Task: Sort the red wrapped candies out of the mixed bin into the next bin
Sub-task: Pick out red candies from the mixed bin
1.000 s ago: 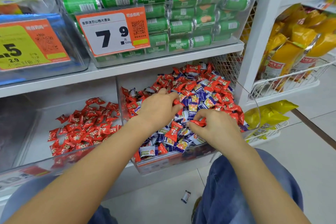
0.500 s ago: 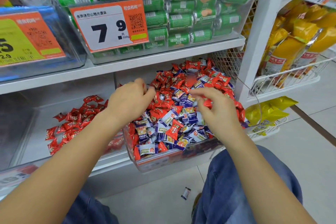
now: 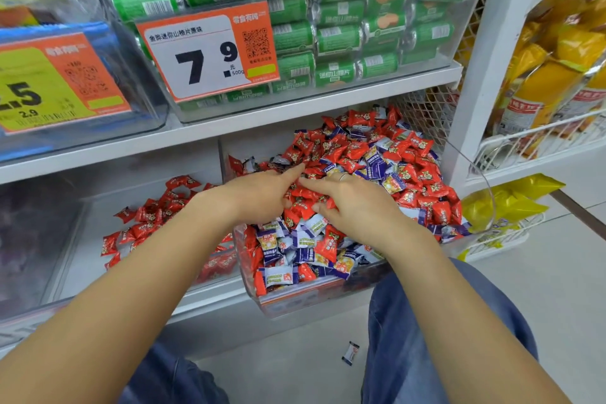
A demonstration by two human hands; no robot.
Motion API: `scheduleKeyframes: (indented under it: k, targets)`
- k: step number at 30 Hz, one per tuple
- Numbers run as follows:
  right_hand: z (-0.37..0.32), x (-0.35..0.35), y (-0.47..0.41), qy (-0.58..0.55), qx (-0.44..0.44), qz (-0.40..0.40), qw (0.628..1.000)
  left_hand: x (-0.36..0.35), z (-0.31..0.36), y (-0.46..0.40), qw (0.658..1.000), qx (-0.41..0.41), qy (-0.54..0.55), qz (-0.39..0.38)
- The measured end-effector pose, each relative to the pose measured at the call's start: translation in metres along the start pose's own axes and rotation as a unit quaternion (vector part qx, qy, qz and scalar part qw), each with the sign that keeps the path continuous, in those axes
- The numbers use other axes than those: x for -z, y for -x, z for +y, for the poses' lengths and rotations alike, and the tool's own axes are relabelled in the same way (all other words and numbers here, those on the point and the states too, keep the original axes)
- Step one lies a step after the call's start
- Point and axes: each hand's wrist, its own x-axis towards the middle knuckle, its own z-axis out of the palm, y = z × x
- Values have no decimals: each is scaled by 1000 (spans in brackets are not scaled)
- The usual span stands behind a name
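The red candies (image 3: 355, 149) I am sorting are lying in small shiny pillow wrappers with crimped ends and a yellowish mark printed in the middle, all jumbled with blue-and-white wrapped candies (image 3: 278, 275). Together they are filling the clear mixed bin (image 3: 314, 300) on the lower shelf, heaped highest toward its back right corner, while the blue ones are showing mostly along its front wall. My left hand (image 3: 262, 195) is resting on the heap near the bin's left edge, index finger stretched forward and the other fingers curling down into the red wrappers; I cannot tell whether it is gripping any. My right hand (image 3: 357, 207), wearing a ring, is lying just beside it near the middle of the heap, index finger pointing toward the left fingertip and thumb pressing against a red candy; whether it is really pinching that one I cannot tell either. Red candies already sorted (image 3: 149, 215) are lying loosely in the next bin (image 3: 82, 259), just left of the mixed one, gathered toward its right wall. On the shelf above, green rolls (image 3: 341, 33) are stacking in a clear box behind an orange price tag (image 3: 210, 49). A single blue-wrapped candy (image 3: 350, 352) is lying on the floor between my knees.
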Motion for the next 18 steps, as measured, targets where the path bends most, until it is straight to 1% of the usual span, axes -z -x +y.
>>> scheduleKeyframes:
  k: [2, 3, 6, 9, 11, 12, 14, 18]
  targets:
    - [0, -3, 1, 17, -1, -3, 1000, 2, 0, 0, 1000, 1, -17, 5]
    - [0, -5, 1, 22, -3, 8, 1000, 1, 1, 0, 999, -2, -33, 16]
    - [-2, -8, 3, 15, -3, 67, 998, -3, 0, 3, 994, 7, -62, 95]
    - [-1, -4, 9, -69, -13, 125, 990, -6, -6, 10, 983, 7, -32, 179]
    - [2, 3, 14, -157, -31, 168, 973, -6, -9, 16, 971, -5, 3, 238]
    - [4, 6, 16, -194, -43, 183, 963, -5, -10, 18, 966, -10, 23, 256]
    - [9, 11, 21, -224, -73, 201, 951, -3, -11, 23, 963, -20, 55, 264]
    - [14, 12, 28, -202, -106, 207, 951, -4, -5, 25, 967, -41, 59, 243]
